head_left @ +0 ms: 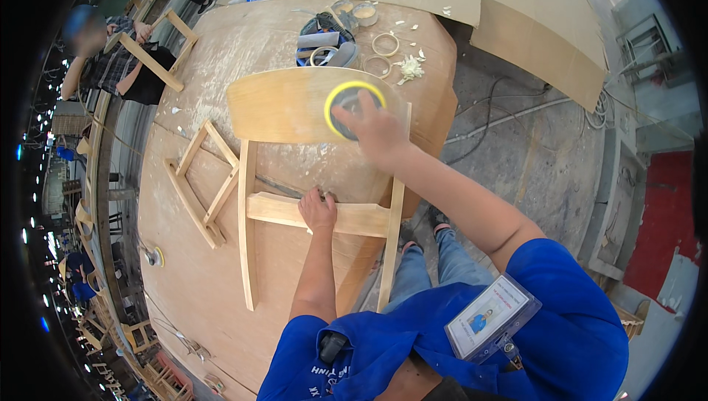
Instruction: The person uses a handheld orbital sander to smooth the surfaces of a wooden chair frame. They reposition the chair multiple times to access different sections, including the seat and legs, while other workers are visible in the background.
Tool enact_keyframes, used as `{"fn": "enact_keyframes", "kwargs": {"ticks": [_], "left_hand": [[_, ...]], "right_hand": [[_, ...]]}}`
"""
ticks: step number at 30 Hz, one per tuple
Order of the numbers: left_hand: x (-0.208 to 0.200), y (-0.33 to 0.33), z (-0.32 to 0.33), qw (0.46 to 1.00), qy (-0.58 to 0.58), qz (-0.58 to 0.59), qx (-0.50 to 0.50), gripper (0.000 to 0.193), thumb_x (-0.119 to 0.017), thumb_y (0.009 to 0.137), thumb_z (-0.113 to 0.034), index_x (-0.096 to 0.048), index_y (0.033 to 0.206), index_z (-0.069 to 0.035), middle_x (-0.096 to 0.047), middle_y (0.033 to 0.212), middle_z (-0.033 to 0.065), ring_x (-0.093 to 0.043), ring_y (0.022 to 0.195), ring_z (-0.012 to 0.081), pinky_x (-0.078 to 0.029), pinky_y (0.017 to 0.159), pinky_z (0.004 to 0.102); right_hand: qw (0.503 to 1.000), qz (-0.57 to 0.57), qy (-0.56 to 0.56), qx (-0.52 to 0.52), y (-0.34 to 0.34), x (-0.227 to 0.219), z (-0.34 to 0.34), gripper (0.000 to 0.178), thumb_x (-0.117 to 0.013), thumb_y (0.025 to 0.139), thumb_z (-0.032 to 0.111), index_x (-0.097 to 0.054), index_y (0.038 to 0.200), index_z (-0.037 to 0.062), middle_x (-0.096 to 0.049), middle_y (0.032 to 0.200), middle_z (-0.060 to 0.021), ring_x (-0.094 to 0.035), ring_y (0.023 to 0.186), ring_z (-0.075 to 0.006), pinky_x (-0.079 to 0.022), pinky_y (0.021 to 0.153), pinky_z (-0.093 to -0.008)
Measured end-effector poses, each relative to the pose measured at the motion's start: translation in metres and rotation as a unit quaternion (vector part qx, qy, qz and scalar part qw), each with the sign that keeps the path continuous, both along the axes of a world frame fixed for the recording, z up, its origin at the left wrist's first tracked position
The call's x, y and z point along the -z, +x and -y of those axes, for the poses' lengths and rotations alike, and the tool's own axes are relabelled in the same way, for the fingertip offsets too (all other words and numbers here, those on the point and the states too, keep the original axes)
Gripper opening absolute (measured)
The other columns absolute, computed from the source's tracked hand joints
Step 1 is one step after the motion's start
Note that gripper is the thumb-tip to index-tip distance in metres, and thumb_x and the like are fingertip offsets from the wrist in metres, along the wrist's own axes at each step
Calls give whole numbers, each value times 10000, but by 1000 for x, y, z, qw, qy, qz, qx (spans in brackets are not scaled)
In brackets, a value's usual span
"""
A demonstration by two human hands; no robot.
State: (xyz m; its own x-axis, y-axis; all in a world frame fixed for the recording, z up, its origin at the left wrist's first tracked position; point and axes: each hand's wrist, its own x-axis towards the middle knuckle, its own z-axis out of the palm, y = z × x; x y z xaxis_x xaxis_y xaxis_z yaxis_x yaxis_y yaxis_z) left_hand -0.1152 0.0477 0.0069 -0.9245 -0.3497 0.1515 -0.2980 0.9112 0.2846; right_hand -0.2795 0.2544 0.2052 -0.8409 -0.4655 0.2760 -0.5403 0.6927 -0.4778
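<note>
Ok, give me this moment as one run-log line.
right hand: pressing yellow-rimmed sanding disc on chair backrest | left hand: gripping chair crossrail | chair frame lying on workbench

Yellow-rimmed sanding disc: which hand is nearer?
Right. The right hand lies on the yellow-rimmed sanding disc, pressing it to the curved chair back. The left hand grips the lower crossbar, well below the disc.

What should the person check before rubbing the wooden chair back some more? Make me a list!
1. Left hand grips the lower crossbar: ok.
2. Right hand presses the yellow-rimmed sanding disc: ok.
3. Disc lies flat on the curved backrest: ok.
4. Chair frame rests on the workbench: ok.
5. Disc's grit not worn: cannot tell.
6. Loose wooden frame lies apart from the chair: ok.
</note>
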Motion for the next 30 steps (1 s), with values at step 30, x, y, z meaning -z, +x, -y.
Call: {"fn": "enact_keyframes", "kwargs": {"ticks": [30], "left_hand": [[2, 2, 1, 1000, 8, 21, -8, 350, -605, 824, -261, -599, 1103, -49, -636, 1023, 130, -559, 1014, 318, -373, 968, 439]], "right_hand": [[1000, -17, -18, 17, 4, 12, -14, 611, -559, 796, -29, -561, 1305, 309, -454, 1220, -196, -646, 810, -371, -552, 719, -439]]}}
